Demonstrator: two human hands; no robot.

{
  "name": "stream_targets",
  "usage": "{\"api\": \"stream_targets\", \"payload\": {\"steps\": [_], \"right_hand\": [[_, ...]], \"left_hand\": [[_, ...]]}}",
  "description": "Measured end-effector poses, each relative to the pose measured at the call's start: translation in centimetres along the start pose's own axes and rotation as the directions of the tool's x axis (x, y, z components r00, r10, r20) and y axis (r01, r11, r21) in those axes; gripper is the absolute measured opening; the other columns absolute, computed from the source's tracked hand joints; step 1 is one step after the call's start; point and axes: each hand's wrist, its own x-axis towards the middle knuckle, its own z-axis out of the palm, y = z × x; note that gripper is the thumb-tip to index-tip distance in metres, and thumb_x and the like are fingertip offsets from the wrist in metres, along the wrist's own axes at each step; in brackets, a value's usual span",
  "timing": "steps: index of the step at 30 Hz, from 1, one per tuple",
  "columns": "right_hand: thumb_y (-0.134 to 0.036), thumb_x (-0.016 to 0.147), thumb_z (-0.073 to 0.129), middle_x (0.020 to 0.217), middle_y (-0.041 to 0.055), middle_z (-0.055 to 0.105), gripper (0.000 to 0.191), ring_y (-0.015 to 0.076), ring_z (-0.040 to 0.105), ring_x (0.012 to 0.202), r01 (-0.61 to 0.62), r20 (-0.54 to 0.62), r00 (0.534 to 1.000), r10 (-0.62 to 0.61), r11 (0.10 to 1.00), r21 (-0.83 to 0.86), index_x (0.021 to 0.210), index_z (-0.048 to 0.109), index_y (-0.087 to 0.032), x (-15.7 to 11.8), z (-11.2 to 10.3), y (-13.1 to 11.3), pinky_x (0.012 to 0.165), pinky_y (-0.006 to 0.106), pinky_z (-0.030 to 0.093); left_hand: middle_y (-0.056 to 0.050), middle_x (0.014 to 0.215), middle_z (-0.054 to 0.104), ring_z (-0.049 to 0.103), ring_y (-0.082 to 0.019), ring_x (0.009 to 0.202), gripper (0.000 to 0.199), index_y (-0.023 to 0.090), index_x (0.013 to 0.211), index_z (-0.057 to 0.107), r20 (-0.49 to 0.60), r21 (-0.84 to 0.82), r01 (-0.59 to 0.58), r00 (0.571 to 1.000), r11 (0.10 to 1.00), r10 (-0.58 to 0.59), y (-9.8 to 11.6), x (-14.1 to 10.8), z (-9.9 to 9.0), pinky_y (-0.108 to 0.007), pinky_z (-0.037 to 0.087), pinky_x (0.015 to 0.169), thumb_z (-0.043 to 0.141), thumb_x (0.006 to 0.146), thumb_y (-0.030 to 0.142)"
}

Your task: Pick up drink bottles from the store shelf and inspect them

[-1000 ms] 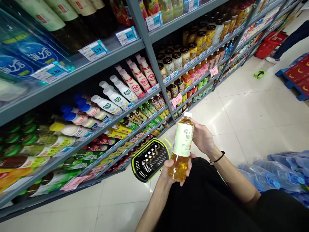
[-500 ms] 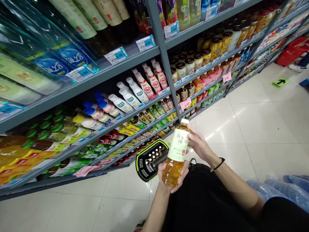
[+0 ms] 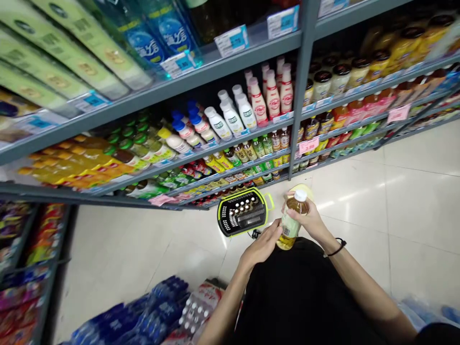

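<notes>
We are holding a bottle (image 3: 289, 225) of amber drink in a shop aisle, close in front of our dark clothing, its white cap (image 3: 300, 195) tilting toward the far right. Our right hand (image 3: 312, 221) is bearing most of the grip, we judge, its fingers curving round the upper bottle and its thumb lying across the near side. Our left hand (image 3: 263, 243) is touching the lower left side with fingers nearly straight, not visibly wrapping it. We are therefore risking a slip: should the right fingers loosen on that smooth surface, the straight left ones might be offering little support, with hard floor (image 3: 194, 256) waiting below. A basket (image 3: 250, 219) is sitting on that floor, to the far left, where an unwatched step could be catching it. Whether the cap is sealing tightly, we cannot tell.
</notes>
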Motion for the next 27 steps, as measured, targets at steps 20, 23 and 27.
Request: {"api": "stream_targets", "payload": {"steps": [20,23,27], "right_hand": [[-0.011,0.083,0.069,0.14,0.0211,0.063,0.074,0.0324,0.06,0.131,0.059,0.246,0.861,0.445,0.393,-0.918,0.152,0.042,-0.013,4.2,3.3,21.1,0.11,0.042,0.045],[-0.014,0.089,0.063,0.131,0.0223,0.069,0.064,0.0329,0.066,0.123,-0.118,0.069,0.861,0.504,0.33,-0.937,0.15,0.044,-0.011,3.7,1.4,24.3,0.103,0.041,0.049],[-0.022,0.093,0.051,0.107,0.0206,0.077,0.039,0.0343,0.075,0.104,-0.375,-0.18,0.792,0.583,0.234,-0.897,0.13,0.061,-0.012,-0.6,-3.0,27.9,0.09,0.042,0.055]], "left_hand": [[-0.002,0.078,0.069,0.067,-0.021,0.079,0.017,0.02,0.077,0.059,-0.236,0.383,0.364,0.927,0.849,-0.292,-17.1,7.2,-5.5,-0.03,0.046,0.075,0.076,0.076,0.023],[-0.002,0.077,0.066,0.067,-0.02,0.081,0.02,0.017,0.078,0.059,-0.32,0.332,0.52,0.847,0.787,-0.425,-22.8,9.9,-6.8,-0.032,0.049,0.08,0.077,0.082,0.026],[-0.004,0.091,0.069,0.067,-0.018,0.085,0.025,0.013,0.095,0.066,-0.399,0.201,0.683,0.712,0.703,-0.578,-30.0,13.8,-9.3,-0.036,0.056,0.083,0.07,0.096,0.038]]}}
